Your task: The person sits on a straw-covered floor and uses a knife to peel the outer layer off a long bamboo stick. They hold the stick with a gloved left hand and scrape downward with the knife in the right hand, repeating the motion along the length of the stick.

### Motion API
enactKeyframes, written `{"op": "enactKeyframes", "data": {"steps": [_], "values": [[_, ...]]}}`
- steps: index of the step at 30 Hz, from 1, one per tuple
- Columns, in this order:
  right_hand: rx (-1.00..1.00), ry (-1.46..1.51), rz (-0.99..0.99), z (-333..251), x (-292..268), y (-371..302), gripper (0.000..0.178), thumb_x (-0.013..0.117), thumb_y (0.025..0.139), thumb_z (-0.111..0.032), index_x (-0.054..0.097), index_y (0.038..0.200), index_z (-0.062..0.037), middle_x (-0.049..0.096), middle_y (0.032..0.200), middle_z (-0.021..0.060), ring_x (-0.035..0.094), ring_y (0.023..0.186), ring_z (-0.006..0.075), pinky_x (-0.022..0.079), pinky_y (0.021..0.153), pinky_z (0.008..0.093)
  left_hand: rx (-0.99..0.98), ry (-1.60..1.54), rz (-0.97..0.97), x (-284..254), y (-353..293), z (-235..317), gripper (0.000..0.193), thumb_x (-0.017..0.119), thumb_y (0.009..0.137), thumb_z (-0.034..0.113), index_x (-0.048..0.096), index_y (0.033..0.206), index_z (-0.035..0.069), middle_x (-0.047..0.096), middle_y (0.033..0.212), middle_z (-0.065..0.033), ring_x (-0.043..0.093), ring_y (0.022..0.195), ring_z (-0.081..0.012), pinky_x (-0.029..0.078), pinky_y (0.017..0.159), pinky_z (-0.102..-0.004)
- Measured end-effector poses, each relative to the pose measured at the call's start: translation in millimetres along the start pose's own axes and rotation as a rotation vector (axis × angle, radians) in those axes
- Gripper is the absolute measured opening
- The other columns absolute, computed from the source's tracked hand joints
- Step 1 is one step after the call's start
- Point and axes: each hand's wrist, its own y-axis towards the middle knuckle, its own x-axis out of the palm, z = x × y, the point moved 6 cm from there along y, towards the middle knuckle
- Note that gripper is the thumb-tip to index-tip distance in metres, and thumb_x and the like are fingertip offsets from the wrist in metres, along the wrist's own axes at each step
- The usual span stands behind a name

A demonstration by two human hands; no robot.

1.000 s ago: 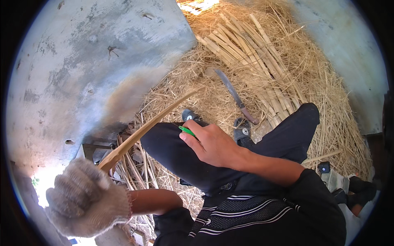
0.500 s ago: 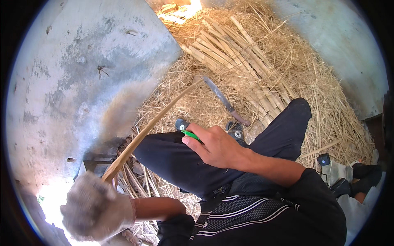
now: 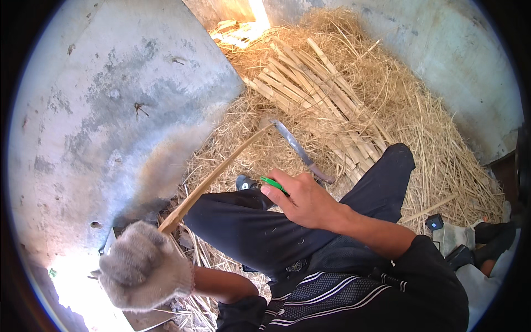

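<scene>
With our gloved left hand [image 3: 145, 272] we are gripping the near end of a long bamboo strip [image 3: 218, 176]; our bare right hand [image 3: 303, 200] is closing around a green-handled tool [image 3: 272, 184] on our knee. We are judging that steady tension keeps the thin, stiff strip straight. Beyond, a curved knife [image 3: 298, 150] is lying on dry straw [image 3: 420, 133].

I'm sitting in a rough cane-splitting work spot: bare grey concrete floor [image 3: 110, 110], a heap of loose yellow straw shavings [image 3: 431, 138], and stacked pale split bamboo strips [image 3: 310, 88].
</scene>
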Motion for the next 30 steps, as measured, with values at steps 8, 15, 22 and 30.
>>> {"op": "enactKeyframes", "data": {"steps": [8,15,22,30], "values": [[-0.056,0.018,-0.038,-22.5,31.5,6.0,0.027,0.053,0.099,-0.026,0.055,0.099,0.0011,0.058,0.06,0.0236,0.06,0.058,0.0432,0.046,0.052,0.0475,0.022,0.048,0.197,-1.3,-8.4,-21.6,0.039,0.04,0.089,0.026,0.03,0.052,0.019,0.024,0.043,0.0023,0.02,0.034,-0.0104,0.029,0.032,-0.0286],[-0.084,0.025,-0.074,-25.5,49.6,6.1,0.026,0.052,0.099,-0.024,0.053,0.099,0.0011,0.06,0.064,0.0223,0.061,0.059,0.042,0.046,0.052,0.0478,0.086,0.052,0.013,-12.7,-2.5,6.8,0.04,0.036,0.092,0.029,0.033,0.054,0.015,0.031,0.041,0.0009,0.028,0.032,-0.0109,0.033,0.03,-0.0281],[-0.129,-0.045,-0.078,-51.9,63.2,10.4,0.023,0.051,0.099,-0.024,0.049,0.094,-0.0016,0.061,0.063,0.0205,0.063,0.058,0.0391,0.05,0.051,0.0461,-0.104,-0.07,0.055,1.1,-11.1,-45.8,0.037,0.039,0.091,0.031,0.037,0.059,0.011,0.034,0.044,-0.0042,0.028,0.035,-0.0154,0.037,0.032,-0.0348],[0.037,-0.299,-0.003,-12.6,74.7,34.0,0.026,0.051,0.099,-0.024,0.053,0.094,0.0017,0.057,0.056,0.0234,0.061,0.054,0.0418,0.049,0.048,0.0478,-0.105,0.036,0.176,10.6,-12.9,-45.3,0.036,0.039,0.089,0.026,0.032,0.055,0.015,0.027,0.043,0.0003,0.021,0.034,-0.0119,0.026,0.031,-0.0294]]}}
